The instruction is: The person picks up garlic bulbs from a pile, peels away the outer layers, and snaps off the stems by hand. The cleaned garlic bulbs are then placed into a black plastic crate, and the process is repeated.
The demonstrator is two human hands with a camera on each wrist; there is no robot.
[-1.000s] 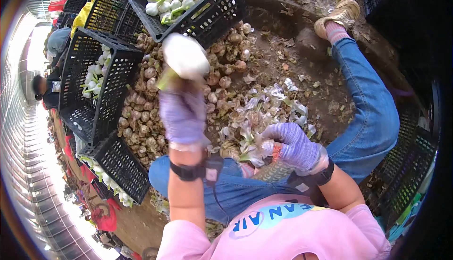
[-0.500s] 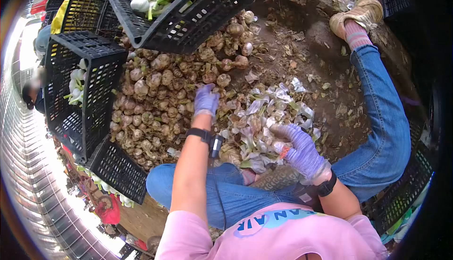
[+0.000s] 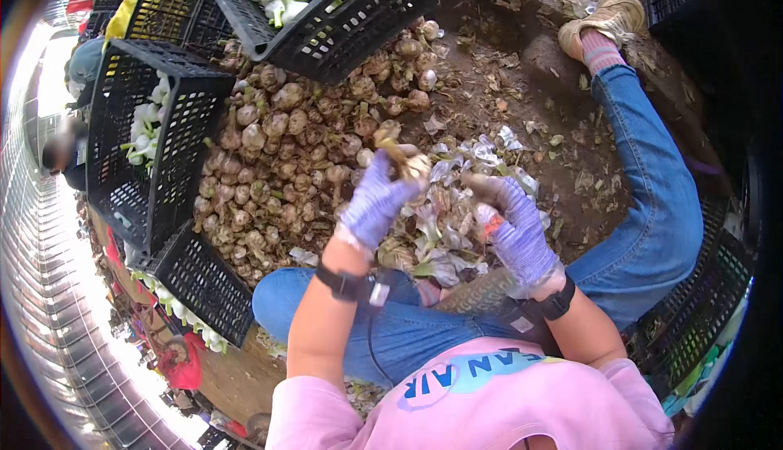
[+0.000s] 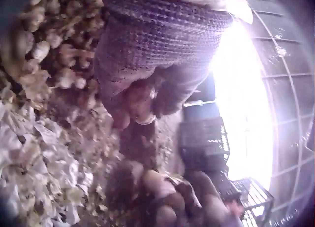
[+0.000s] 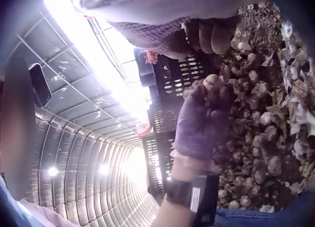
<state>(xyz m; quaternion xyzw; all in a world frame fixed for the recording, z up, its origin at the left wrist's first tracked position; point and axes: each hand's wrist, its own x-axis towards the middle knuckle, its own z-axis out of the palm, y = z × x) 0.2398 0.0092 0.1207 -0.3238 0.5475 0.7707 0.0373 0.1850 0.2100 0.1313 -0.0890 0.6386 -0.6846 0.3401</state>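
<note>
My left hand point(image 3: 379, 205), in a purple knit glove, grips a garlic bulb point(image 3: 417, 168) with a dry brownish stalk above the leaf litter. The bulb's pale end shows between the fingers in the left wrist view point(image 4: 142, 108) and at the fingertips in the right wrist view. To its right is my right hand point(image 3: 520, 238), gloved the same way, with bent fingers and nothing seen in them. Its thumb bears a whitish wrap and an orange band point(image 3: 493, 225). A small space separates the two hands in the head view.
Unpeeled garlic bulbs point(image 3: 277, 132) form a heap at left. Pale peeled skins point(image 3: 444, 266) lie under the hands. A black crate point(image 3: 334, 38) of clean white garlic stands at the heap's far side, with another crate point(image 3: 192, 156) on its left. Jeans-clad legs point(image 3: 652, 172) frame the area.
My left hand first carried a white bulb toward the far crate, then reached into the heap without it. Now it is back near my right hand with an unpeeled garlic bulb.
</note>
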